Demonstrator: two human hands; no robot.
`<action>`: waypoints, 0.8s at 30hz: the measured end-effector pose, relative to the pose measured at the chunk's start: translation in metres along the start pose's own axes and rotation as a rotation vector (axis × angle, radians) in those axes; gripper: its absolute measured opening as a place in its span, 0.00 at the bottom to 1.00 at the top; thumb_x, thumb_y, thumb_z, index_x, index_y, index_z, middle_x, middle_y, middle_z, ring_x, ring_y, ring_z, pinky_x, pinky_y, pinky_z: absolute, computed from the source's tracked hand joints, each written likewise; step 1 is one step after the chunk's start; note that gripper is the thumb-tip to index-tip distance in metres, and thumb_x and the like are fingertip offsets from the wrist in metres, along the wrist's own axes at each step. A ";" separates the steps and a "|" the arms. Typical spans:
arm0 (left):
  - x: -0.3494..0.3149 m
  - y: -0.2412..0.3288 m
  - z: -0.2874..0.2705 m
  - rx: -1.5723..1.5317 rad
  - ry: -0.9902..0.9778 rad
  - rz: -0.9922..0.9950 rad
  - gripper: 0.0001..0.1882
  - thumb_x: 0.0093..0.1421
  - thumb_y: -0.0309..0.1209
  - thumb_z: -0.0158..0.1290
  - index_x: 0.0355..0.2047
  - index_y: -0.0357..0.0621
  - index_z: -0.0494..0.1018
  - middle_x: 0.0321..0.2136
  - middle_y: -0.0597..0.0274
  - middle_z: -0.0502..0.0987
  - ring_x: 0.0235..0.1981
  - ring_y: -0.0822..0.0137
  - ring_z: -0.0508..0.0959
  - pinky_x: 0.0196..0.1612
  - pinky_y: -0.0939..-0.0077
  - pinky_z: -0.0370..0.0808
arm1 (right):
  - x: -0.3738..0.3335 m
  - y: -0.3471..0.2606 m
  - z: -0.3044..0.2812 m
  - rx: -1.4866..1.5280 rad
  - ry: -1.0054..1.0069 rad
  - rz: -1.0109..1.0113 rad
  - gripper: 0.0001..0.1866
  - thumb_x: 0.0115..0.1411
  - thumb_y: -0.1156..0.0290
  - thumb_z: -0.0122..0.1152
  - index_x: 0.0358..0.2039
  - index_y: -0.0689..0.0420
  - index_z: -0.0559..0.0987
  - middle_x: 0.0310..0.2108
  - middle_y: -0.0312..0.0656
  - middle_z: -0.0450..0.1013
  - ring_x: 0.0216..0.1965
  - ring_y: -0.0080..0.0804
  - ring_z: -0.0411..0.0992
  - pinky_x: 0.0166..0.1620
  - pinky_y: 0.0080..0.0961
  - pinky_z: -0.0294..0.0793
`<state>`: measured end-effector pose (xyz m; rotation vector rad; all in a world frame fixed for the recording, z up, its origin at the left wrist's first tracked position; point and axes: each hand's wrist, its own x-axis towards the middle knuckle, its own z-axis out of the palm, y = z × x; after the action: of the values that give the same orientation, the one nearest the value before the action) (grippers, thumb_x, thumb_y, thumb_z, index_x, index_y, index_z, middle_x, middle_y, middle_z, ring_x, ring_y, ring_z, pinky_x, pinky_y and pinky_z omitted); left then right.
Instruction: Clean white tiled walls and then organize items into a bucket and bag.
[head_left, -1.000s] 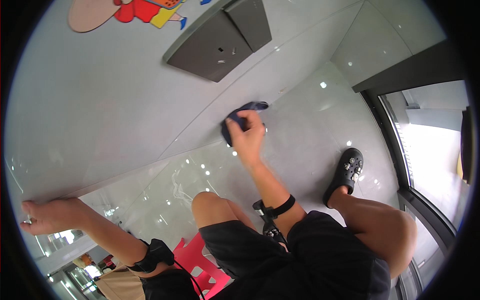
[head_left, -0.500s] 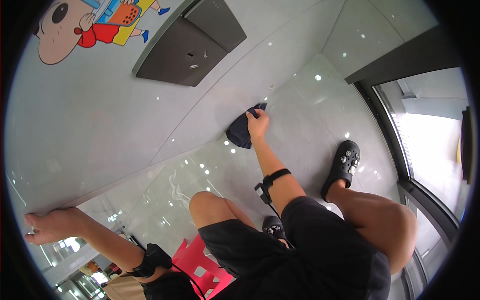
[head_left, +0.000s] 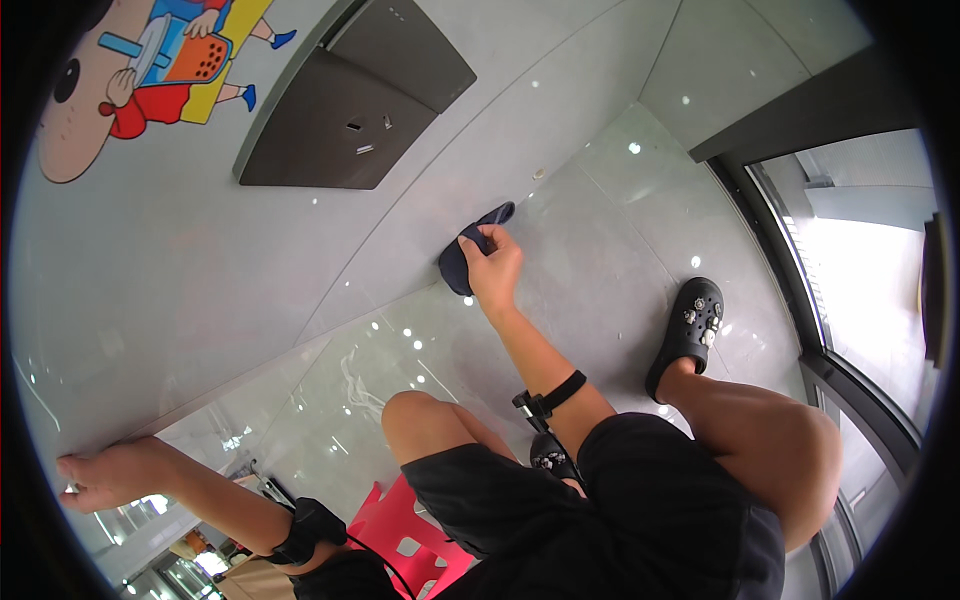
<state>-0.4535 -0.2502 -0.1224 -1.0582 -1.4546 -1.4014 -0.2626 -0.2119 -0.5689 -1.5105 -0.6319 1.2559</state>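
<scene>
My right hand (head_left: 492,265) pinches a dark navy cloth (head_left: 456,268) between thumb and fingers. It presses the bunched cloth against the grey wall (head_left: 300,250) just above where the wall meets the floor. One folded end of the cloth sticks out past my fingers. Far to the left, my left hand (head_left: 115,474) is beside the wall's lower edge, with its fingers apart and nothing visible in them. Whether it touches the wall I cannot tell. Black straps with small devices circle both forearms.
A dark panel (head_left: 340,110) is on the wall above the cloth, beside a cartoon picture (head_left: 190,75). A red plastic stool (head_left: 405,530) stands under me. My black clogs (head_left: 690,330) rest on glossy grey tiles (head_left: 600,290). A dark-framed glass door (head_left: 790,270) is at right.
My right hand has shifted slightly left with the cloth, which is now more bunched. My left hand has dropped a little lower in view.
</scene>
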 end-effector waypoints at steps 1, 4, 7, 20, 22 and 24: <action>0.005 -0.005 -0.002 -0.021 -0.005 0.018 0.26 0.63 0.34 0.51 0.53 0.28 0.55 0.40 0.43 0.69 0.37 0.52 0.75 0.42 0.54 0.81 | 0.003 -0.002 0.001 0.014 0.011 -0.010 0.10 0.52 0.74 0.71 0.31 0.66 0.80 0.24 0.46 0.78 0.24 0.34 0.73 0.35 0.33 0.74; 0.008 -0.014 -0.001 -0.066 0.001 0.021 0.21 0.60 0.31 0.51 0.46 0.28 0.57 0.37 0.43 0.69 0.33 0.53 0.74 0.40 0.54 0.82 | 0.040 0.024 -0.019 -0.063 0.103 0.081 0.12 0.52 0.72 0.72 0.30 0.66 0.79 0.25 0.46 0.77 0.26 0.37 0.73 0.37 0.32 0.74; 0.014 -0.019 -0.010 -0.020 0.004 0.042 0.20 0.60 0.31 0.51 0.45 0.29 0.57 0.36 0.43 0.69 0.33 0.53 0.74 0.40 0.53 0.82 | 0.010 0.005 -0.001 -0.081 0.037 0.073 0.12 0.52 0.72 0.72 0.30 0.66 0.78 0.26 0.48 0.78 0.28 0.40 0.75 0.37 0.33 0.74; 0.003 0.002 0.005 -0.023 0.009 0.006 0.21 0.64 0.35 0.49 0.48 0.31 0.59 0.38 0.47 0.71 0.34 0.55 0.75 0.37 0.58 0.79 | 0.020 0.015 -0.007 -0.173 0.047 -0.031 0.14 0.52 0.71 0.72 0.34 0.65 0.80 0.28 0.52 0.79 0.32 0.46 0.78 0.40 0.38 0.76; -0.010 0.013 0.011 -0.008 -0.003 -0.020 0.25 0.65 0.36 0.49 0.53 0.29 0.57 0.40 0.45 0.71 0.37 0.54 0.75 0.39 0.57 0.79 | 0.036 0.029 -0.019 -0.191 0.019 0.111 0.13 0.53 0.72 0.71 0.36 0.65 0.80 0.32 0.51 0.81 0.34 0.46 0.79 0.43 0.37 0.76; -0.009 0.017 0.010 0.022 -0.018 -0.015 0.29 0.65 0.37 0.49 0.58 0.28 0.55 0.43 0.44 0.70 0.39 0.53 0.76 0.41 0.57 0.79 | 0.009 0.007 -0.006 0.016 0.047 -0.003 0.13 0.53 0.73 0.70 0.37 0.65 0.79 0.32 0.49 0.79 0.34 0.44 0.77 0.44 0.34 0.75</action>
<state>-0.4349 -0.2397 -0.1268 -1.0507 -1.4910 -1.3870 -0.2554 -0.2085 -0.5794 -1.5211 -0.5911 1.2169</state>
